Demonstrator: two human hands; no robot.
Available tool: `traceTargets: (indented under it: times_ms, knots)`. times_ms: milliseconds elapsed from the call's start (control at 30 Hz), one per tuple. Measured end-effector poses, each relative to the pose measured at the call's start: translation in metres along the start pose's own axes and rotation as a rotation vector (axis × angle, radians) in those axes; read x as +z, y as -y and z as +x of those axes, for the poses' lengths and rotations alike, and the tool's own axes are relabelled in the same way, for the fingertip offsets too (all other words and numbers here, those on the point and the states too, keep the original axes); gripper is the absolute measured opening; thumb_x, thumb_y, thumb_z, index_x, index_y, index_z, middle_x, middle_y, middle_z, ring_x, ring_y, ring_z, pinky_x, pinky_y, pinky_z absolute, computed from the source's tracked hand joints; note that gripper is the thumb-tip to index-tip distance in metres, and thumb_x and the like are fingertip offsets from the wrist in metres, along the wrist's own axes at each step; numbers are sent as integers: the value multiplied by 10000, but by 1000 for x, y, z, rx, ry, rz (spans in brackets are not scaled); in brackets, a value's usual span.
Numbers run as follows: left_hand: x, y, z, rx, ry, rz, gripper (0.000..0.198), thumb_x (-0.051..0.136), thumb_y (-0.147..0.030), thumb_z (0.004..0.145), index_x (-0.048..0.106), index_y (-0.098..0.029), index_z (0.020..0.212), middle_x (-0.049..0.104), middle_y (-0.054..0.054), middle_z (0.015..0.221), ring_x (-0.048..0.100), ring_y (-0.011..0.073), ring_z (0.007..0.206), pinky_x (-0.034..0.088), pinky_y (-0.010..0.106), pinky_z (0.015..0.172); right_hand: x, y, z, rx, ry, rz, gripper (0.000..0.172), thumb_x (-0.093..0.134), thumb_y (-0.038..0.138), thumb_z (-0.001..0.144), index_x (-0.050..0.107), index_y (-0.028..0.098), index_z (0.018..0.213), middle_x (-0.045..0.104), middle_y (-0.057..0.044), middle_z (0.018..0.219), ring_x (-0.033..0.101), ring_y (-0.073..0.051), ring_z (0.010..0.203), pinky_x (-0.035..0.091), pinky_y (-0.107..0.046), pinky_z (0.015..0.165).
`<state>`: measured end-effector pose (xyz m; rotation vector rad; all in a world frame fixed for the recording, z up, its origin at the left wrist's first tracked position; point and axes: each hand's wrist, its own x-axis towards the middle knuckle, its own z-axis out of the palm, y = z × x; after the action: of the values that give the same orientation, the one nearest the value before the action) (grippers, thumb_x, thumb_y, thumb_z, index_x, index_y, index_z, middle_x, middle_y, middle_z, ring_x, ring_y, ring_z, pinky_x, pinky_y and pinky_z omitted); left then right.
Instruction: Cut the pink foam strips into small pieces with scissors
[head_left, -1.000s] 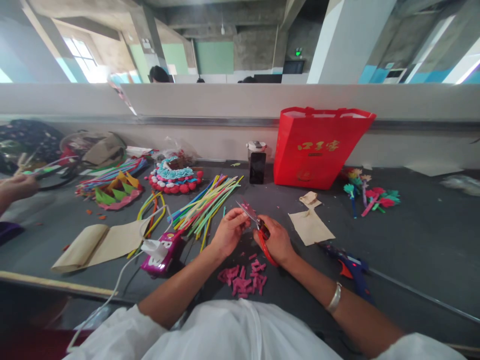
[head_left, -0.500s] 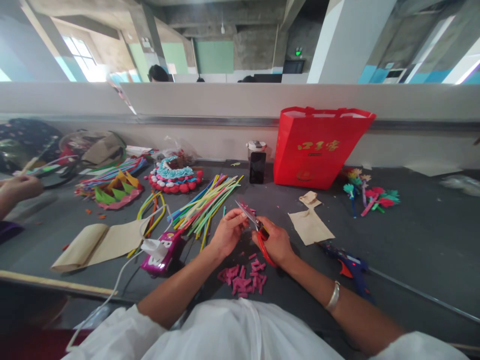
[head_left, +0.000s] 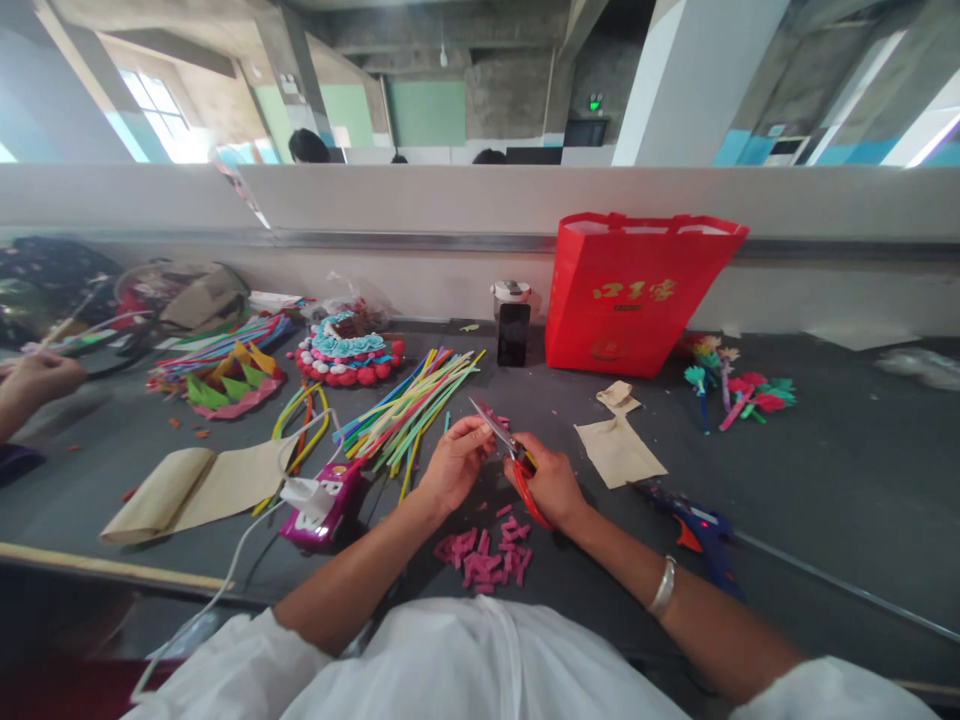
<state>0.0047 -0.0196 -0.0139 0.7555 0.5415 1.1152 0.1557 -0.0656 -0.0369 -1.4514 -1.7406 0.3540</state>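
My right hand (head_left: 551,482) grips red-handled scissors (head_left: 504,447), whose blades point up and left. My left hand (head_left: 454,462) pinches a small pink piece (head_left: 489,412) held at the blades. A heap of cut pink bits (head_left: 487,552) lies on the grey table (head_left: 825,470) just below both hands. A silver bracelet sits on my right wrist.
A bundle of coloured sticks (head_left: 409,405) lies left of my hands, a pink tape holder (head_left: 330,498) and brown paper (head_left: 195,485) further left. A blue glue gun (head_left: 694,530) lies right. A red bag (head_left: 634,290) and dark jar (head_left: 514,322) stand behind. Another person's hand (head_left: 37,380) is at far left.
Nearly nothing differs: both hands and the scissors have drifted a little to the left. The other person's hand at far left shifted slightly.
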Motion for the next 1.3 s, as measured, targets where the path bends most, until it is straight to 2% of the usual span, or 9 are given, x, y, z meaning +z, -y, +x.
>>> traceTargets:
  times_ms: [200, 533, 1033, 1300]
  knots:
    - [1, -2, 0, 32, 6, 31, 119, 732, -217, 715, 648, -165, 780, 590, -27, 669, 534, 83, 623, 423, 224, 669, -4, 2, 1, 34, -38, -9, 213, 546, 369, 830, 589, 242, 996, 595, 38, 630, 560, -142, 523, 390, -224, 546]
    - [0, -1, -1, 50, 33, -33, 104, 708, -192, 735, 614, -168, 772, 631, -13, 743, 573, 105, 680, 439, 263, 751, -5, 10, -1, 43, 25, -155, 274, 563, 389, 826, 583, 268, 1071, 667, 14, 749, 627, -178, 661, 380, -228, 562]
    - [2, 2, 0, 39, 58, -69, 72, 698, -177, 747, 636, -172, 781, 673, 7, 799, 612, 132, 756, 444, 286, 800, -3, 6, -1, 46, 23, -50, 205, 543, 343, 829, 602, 237, 995, 654, 22, 715, 599, -137, 577, 398, -198, 566]
    - [0, 0, 0, 43, 41, -11, 58, 683, -198, 757, 638, -171, 782, 636, 1, 747, 581, 117, 709, 433, 269, 763, -4, 2, 1, 50, 8, 34, 195, 545, 385, 851, 607, 225, 944, 602, 40, 635, 555, -117, 530, 383, -195, 552]
